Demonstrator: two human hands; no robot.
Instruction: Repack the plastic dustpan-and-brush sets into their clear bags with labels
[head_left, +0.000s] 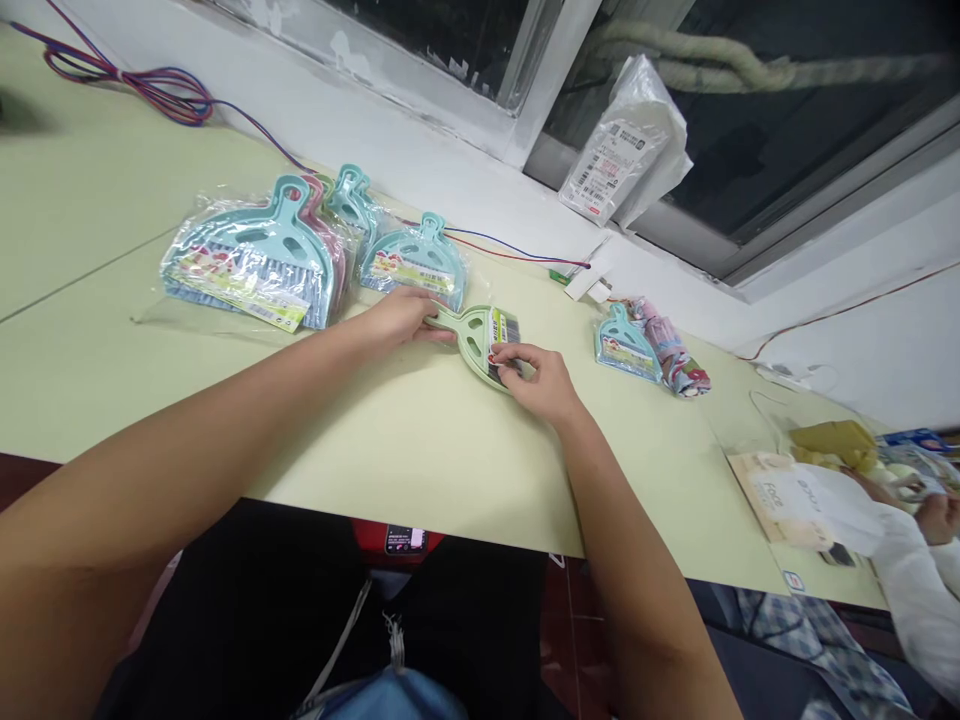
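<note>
A small green dustpan (471,340) with a grey-bristled brush and a printed label (497,330) is held low over the pale table in front of me. My left hand (409,318) is closed round its handle. With fingers bent, my right hand (536,378) pinches at the label and brush side; the fingertips partly cover that edge. Just behind my left hand lies a bagged blue dustpan set (414,262). Further left, a stack of bagged dustpan sets (251,250) in blue and pink leans together, with another blue one (352,200) behind it.
To the right lie another bagged blue dustpan set (628,345) and a rolled patterned cloth (671,350). A plastic-wrapped package (626,150) stands on the window ledge. Cables (172,95) run along the wall. At far right, a person's white sleeve (911,570) is near a paper bag (772,497).
</note>
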